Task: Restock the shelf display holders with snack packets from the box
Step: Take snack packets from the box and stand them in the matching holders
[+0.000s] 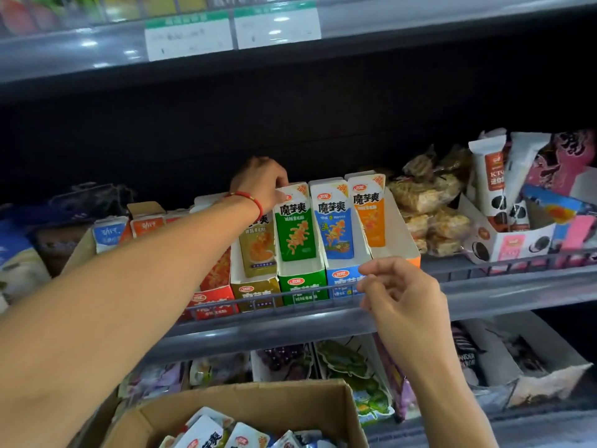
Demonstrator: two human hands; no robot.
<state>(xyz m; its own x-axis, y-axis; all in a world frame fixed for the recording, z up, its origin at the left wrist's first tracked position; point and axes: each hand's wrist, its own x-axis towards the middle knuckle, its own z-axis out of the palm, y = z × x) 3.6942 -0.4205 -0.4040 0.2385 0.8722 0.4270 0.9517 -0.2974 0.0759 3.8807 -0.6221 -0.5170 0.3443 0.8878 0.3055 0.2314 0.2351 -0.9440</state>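
Several colour-coded display holders stand side by side on the middle shelf: red [211,299], gold [255,287], green [302,282], blue [342,279] and orange [395,240]. My left hand [261,182], with a red bracelet at the wrist, reaches deep over the gold holder and its fingers curl on the tops of the gold packets [258,244] next to the green packets [295,227]. My right hand [399,292] hovers loosely curled in front of the blue holder, holding nothing. The cardboard box [245,402] with several snack packets sits below.
A wire rail [484,266] runs along the shelf front. Cookie boxes [504,234] and wrapped cakes [429,202] fill the right side, small packets [109,232] the left. Price tags [232,33] hang on the shelf above. The lower shelf holds more snack boxes [352,363].
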